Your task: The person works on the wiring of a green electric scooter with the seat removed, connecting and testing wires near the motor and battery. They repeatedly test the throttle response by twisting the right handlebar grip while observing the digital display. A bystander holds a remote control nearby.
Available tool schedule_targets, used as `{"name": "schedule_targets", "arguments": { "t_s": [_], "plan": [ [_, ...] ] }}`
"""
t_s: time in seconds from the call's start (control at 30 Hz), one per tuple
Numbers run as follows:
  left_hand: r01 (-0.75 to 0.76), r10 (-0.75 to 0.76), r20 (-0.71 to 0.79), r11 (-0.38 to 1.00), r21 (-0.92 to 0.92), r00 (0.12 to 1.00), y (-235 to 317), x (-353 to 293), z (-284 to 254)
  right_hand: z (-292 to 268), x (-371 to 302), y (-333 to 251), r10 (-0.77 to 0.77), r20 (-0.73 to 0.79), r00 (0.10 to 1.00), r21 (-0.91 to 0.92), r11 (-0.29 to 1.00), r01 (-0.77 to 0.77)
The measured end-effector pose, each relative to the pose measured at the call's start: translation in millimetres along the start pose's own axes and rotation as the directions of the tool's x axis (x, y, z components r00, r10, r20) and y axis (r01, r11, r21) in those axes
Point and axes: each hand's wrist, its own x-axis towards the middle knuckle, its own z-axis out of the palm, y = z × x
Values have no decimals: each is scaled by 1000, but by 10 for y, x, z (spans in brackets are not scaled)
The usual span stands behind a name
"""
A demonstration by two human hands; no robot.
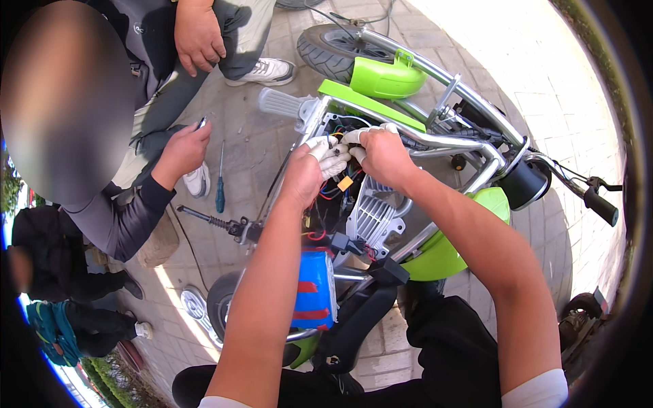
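My left hand (pixel 309 168) and my right hand (pixel 381 151), both with white coverings on the fingers, meet over the open middle of a small electric motorbike with green panels (pixel 486 211) that lies tipped over. Their fingertips are pinched together around thin wires (pixel 333 134); a small dark bit shows between them, too tiny to name. Below the fingers, a yellow connector (pixel 345 183) hangs among red, blue and black wires. Beside it sits a ribbed silver cover (pixel 375 212). A blue battery pack (pixel 314 289) with red tape lies near my left forearm.
At the left a person crouches close by, a small dark object in one hand (pixel 185 153). A blue-handled screwdriver (pixel 220 194) lies on the paving. The front wheel (pixel 333 51) is at the far side, the handlebar grip (pixel 601 207) at the right. Other people stand at the lower left.
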Motion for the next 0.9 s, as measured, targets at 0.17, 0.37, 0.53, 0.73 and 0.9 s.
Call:
{"name": "schedule_targets", "arguments": {
  "t_s": [0.17, 0.37, 0.53, 0.73, 0.9],
  "plan": [
    [-28, 28, 5, 1000, 13, 1000, -20, 18, -65, 57, -4, -63, 99, -90, 991, 182, 980, -82],
    [-34, 37, 69, 998, -44, 997, -45, 23, -77, -4, -2, -33, 114, 23, 993, 181, 977, -117],
    [-40, 41, 57, 999, -24, 998, -37, 11, -43, -34, -3, -49, 89, 28, 996, 164, 982, -92],
    [-26, 25, 26, 999, 30, 999, -33, 15, -19, -53, -20, -90, 101, 17, 995, 193, 976, -103],
    [-27, 26, 34, 999, 46, 999, -42, -5, 12, 2, -10, -8, 59, 53, 997, 111, 992, -65]
  ]
}}
